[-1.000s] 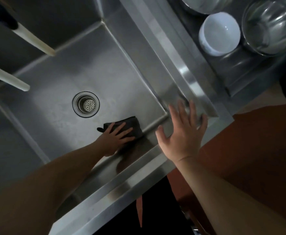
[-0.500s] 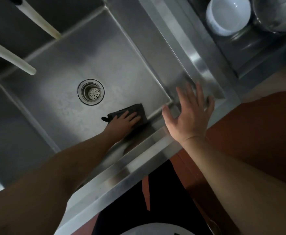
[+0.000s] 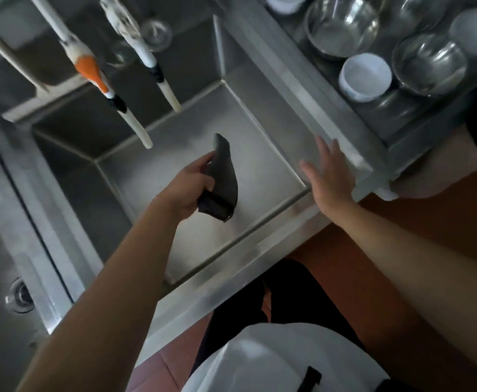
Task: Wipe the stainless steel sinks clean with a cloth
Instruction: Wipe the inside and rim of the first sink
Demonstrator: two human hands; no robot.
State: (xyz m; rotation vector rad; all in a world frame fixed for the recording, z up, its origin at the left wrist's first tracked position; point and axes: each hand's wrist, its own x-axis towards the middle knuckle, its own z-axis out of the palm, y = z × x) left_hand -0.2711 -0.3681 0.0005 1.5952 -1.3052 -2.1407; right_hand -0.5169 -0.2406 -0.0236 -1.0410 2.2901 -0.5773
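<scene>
the left hand (image 3: 187, 190) has its grip closed on the dark cloth (image 3: 220, 179), held up over the sink (image 3: 262, 154) at mid frame; the right hand (image 3: 330, 174) is spread open near the sink's right rim. the cloth looks soft, light and limp, best bunched in the palm. spouts (image 3: 135, 120) hang at upper left, bowls (image 3: 364, 76) crowd the upper right bench.

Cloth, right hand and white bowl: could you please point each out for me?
cloth (image 3: 223, 176): head view, middle of the fold.
right hand (image 3: 330, 176): head view, back of hand.
white bowl (image 3: 366, 76): head view, inner bottom.
</scene>
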